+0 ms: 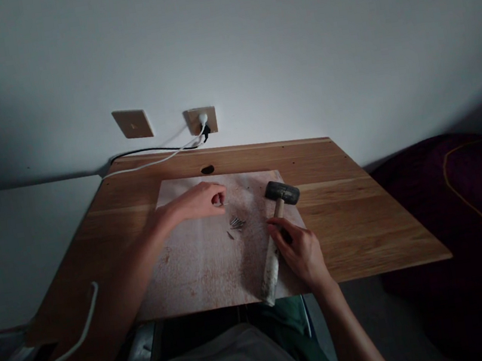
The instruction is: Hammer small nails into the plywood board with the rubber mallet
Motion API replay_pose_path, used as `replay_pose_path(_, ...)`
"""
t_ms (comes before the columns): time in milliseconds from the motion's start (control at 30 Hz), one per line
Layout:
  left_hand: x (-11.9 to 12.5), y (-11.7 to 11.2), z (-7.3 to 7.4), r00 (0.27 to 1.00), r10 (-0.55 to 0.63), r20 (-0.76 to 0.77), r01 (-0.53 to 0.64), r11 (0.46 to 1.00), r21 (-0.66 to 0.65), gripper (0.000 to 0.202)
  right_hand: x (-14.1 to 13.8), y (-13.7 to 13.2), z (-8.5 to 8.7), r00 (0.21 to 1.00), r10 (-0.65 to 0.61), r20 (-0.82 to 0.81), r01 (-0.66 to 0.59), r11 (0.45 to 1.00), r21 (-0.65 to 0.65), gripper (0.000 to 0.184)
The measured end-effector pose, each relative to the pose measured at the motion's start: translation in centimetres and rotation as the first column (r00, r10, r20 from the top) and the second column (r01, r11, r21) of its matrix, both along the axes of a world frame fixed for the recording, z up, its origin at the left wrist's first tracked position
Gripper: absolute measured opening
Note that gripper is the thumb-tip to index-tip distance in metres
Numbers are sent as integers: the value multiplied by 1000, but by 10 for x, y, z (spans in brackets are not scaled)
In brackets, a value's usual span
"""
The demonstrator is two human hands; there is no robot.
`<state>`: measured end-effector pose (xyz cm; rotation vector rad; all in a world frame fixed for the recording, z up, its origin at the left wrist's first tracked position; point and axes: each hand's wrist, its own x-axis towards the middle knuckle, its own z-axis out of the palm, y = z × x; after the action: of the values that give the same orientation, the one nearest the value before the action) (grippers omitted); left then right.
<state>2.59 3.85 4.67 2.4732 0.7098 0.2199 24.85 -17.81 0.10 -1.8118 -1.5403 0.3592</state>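
My left hand (205,199) is over the far part of a whitish, worn board (195,272), its fingertips pinched around a thin, light sliver that looks like a nail (225,204). A small pile of nails (237,223) lies on the board just below that hand. Over at the right, a rubber mallet (271,266) with a black head and a pale, worn handle slants across the board, its handle end reaching the front edge. The thumb and fingers of my right hand (301,250) are closed on the handle, a little below the head.
The board rests on a wooden desk (367,234) against a white wall. White and black cords run from a wall socket (200,121) along the desk's back left. A white cable (85,324) loops at lower left. Dark purple fabric (468,219) bulges at the right.
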Motion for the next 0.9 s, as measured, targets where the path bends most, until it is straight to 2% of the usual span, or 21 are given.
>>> replay_pose_path(167,45,24,-13,986,7,165,8,996,-88,6,0,0,0,999,5,-39,-5,1000,1,42)
replay_pose_path(300,79,29,-13,977,13,213,3,997,-74,4,0,0,4,984,-50,-172,53,999,8,48)
replay_pose_path(433,99,31,-11,971,41,236,-31,998,-47,6,2,-2,8,940,-111,-321,123,992,15,58)
replay_pose_path(600,110,32,-16,965,34,258,-38,999,9,8,4,-4,6,910,-130,-393,142,990,2,65)
replay_pose_path(900,108,32,-18,980,18,198,-30,998,56,15,5,-6,2,890,-137,-435,150,989,-4,68)
